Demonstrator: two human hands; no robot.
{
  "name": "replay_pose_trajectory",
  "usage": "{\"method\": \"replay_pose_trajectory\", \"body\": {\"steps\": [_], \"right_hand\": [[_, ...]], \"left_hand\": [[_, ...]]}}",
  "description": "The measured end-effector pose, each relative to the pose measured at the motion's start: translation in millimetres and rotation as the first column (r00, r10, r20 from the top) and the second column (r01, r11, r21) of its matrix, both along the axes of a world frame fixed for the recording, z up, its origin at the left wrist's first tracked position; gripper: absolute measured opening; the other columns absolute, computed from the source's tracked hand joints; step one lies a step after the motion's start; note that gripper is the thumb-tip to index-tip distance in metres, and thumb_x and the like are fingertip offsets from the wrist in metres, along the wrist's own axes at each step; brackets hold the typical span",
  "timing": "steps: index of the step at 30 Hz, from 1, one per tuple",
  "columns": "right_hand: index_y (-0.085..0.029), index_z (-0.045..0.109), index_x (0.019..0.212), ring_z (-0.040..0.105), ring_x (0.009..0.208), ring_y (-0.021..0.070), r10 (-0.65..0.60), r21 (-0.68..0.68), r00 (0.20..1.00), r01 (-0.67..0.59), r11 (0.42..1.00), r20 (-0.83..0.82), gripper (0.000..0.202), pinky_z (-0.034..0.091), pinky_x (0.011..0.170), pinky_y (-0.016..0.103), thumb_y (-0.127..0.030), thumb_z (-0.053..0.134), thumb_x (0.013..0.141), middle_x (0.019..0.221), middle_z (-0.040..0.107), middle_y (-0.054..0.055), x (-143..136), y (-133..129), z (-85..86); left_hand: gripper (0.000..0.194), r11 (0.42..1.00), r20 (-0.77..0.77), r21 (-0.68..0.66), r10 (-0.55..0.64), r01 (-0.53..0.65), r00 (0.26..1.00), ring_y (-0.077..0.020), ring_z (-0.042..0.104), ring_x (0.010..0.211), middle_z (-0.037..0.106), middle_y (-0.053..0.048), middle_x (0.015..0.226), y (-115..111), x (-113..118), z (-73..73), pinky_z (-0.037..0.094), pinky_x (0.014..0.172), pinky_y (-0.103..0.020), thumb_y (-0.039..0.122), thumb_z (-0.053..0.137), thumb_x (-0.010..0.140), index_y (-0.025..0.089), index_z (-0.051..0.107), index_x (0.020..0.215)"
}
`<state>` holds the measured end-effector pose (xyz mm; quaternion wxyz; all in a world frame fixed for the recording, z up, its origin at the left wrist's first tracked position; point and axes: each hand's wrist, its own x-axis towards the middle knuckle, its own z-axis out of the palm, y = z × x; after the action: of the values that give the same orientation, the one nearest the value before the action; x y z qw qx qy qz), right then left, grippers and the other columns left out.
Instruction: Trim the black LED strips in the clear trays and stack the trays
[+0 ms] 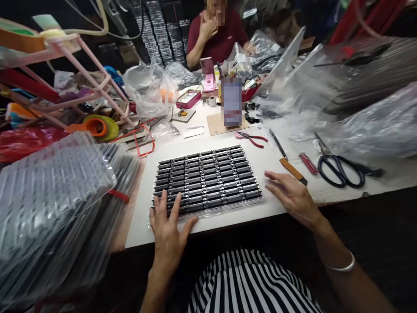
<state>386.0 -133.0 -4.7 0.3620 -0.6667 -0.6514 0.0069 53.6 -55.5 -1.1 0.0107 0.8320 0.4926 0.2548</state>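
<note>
In front of me a clear plastic tray (pixel 224 208) lies flat on a white board, filled with rows of slim black parts (pixel 203 178) that carry small silvery pieces. My left hand (pixel 167 226) rests with spread fingers on the tray's near left corner, its fingertips touching the black parts. Off the tray's right side, my right hand (pixel 291 193) hovers over or rests on the board with fingers stretched out, holding nothing. A cutter-like tool with an orange-brown handle (pixel 291 168) lies just beyond its fingers.
Stacked clear trays (pixel 58 182) stand at the left. Red-handled pliers (pixel 252 138), a small red tool (pixel 308 164) and dark-handled scissors (pixel 339 167) lie to the right. A phone (pixel 232 102) stands upright behind the tray. Plastic bags (pixel 146 87) crowd the back. Across the table sits a person (pixel 216 34).
</note>
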Motion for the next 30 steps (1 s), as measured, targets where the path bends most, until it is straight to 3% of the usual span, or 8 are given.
{"method": "replay_pose_trajectory", "body": {"steps": [3, 5, 8, 13, 19, 22, 25, 30], "right_hand": [[-0.017, 0.063, 0.094, 0.057, 0.09, 0.0283, -0.366, 0.032, 0.925, 0.365, 0.931, 0.104, 0.033, 0.046, 0.08, 0.044, -0.044, 0.044, 0.092, 0.091, 0.063, 0.012, 36.7, -3.2, -5.3], [-0.018, 0.061, 0.083, 0.057, 0.083, 0.0286, -0.46, -0.068, 0.872, 0.476, 0.877, 0.169, 0.034, 0.046, 0.071, 0.043, -0.048, 0.046, 0.087, 0.087, 0.06, 0.012, 58.9, -4.6, -12.3], [-0.02, 0.054, 0.072, 0.057, 0.067, 0.0237, -0.411, -0.21, 0.898, 0.437, 0.875, 0.16, 0.028, 0.044, 0.059, 0.037, -0.047, 0.05, 0.079, 0.077, 0.059, 0.008, 80.7, -1.9, -19.7], [-0.02, 0.059, 0.09, 0.052, 0.049, 0.0195, -0.327, -0.296, 0.933, 0.358, 0.886, 0.15, 0.027, 0.036, 0.049, 0.032, -0.043, 0.052, 0.077, 0.058, 0.056, 0.002, 93.4, 11.1, -14.5], [-0.023, 0.055, 0.06, 0.05, 0.055, 0.0239, -0.375, -0.337, 0.926, 0.367, 0.867, 0.045, 0.02, 0.033, 0.053, 0.034, -0.034, 0.072, 0.059, 0.062, 0.056, 0.005, 92.8, 17.5, 4.3], [-0.023, 0.057, 0.066, 0.045, 0.051, 0.0207, -0.45, -0.283, 0.888, 0.408, 0.868, -0.099, 0.02, 0.031, 0.054, 0.035, -0.032, 0.072, 0.058, 0.058, 0.054, 0.002, 79.9, 10.4, 18.8], [-0.023, 0.061, 0.089, 0.05, 0.062, 0.0202, -0.44, -0.117, 0.875, 0.425, 0.898, -0.203, 0.025, 0.037, 0.061, 0.036, -0.042, 0.063, 0.074, 0.075, 0.056, 0.003, 45.8, 0.7, 31.2], [-0.022, 0.05, 0.098, 0.052, 0.053, 0.0141, -0.152, -0.009, 0.786, 0.183, 0.983, -0.599, 0.021, 0.042, 0.047, 0.027, -0.042, 0.047, 0.093, 0.07, 0.053, -0.002, -49.6, 1.2, 30.3]], "left_hand": [[0.062, 0.988, 0.034, 0.081, -0.134, 0.13, 0.99, -0.0338, 0.013, 0.143, 0.025, -0.013, 0.154, -8.7, 35.1, -4.7, 0.014, 0.112, -0.061, 0.031, 0.06, 0.086, 0.028, 0.034, 0.142], [0.056, 0.975, 0.06, 0.108, -0.201, 0.194, 0.978, -0.0333, 0.016, 0.143, 0.034, -0.015, 0.149, -11.8, 52.8, -8.1, 0.015, 0.112, -0.061, 0.028, 0.059, 0.086, 0.025, 0.039, 0.139], [0.049, 0.962, 0.081, 0.134, -0.248, 0.236, 0.965, -0.033, 0.02, 0.142, 0.046, -0.016, 0.139, -12.6, 66.1, -12.9, 0.02, 0.112, -0.059, 0.026, 0.059, 0.086, 0.02, 0.046, 0.133], [0.044, 0.956, 0.037, 0.177, -0.245, 0.235, 0.969, -0.0338, 0.032, 0.137, 0.058, -0.015, 0.126, -12.2, 66.2, -16.5, 0.027, 0.11, -0.057, 0.028, 0.059, 0.087, 0.015, 0.05, 0.127], [0.036, 0.952, 0.058, 0.21, -0.241, 0.224, 0.969, -0.0333, 0.041, 0.131, 0.062, -0.013, 0.12, -15.0, 65.0, -15.4, 0.033, 0.108, -0.055, 0.024, 0.059, 0.087, 0.013, 0.056, 0.121], [0.035, 0.952, 0.056, 0.205, -0.241, 0.225, 0.969, -0.0332, 0.043, 0.129, 0.062, -0.013, 0.12, -15.0, 65.3, -14.9, 0.033, 0.108, -0.055, 0.024, 0.058, 0.087, 0.013, 0.057, 0.121], [0.036, 0.952, 0.051, 0.2, -0.246, 0.232, 0.968, -0.033, 0.043, 0.129, 0.062, -0.014, 0.119, -14.0, 65.9, -14.5, 0.033, 0.108, -0.055, 0.024, 0.058, 0.087, 0.012, 0.057, 0.121], [0.037, 0.954, 0.051, 0.186, -0.246, 0.233, 0.968, -0.0335, 0.043, 0.129, 0.062, -0.015, 0.118, -13.4, 65.6, -13.7, 0.032, 0.108, -0.056, 0.024, 0.059, 0.087, 0.01, 0.057, 0.121]]}}
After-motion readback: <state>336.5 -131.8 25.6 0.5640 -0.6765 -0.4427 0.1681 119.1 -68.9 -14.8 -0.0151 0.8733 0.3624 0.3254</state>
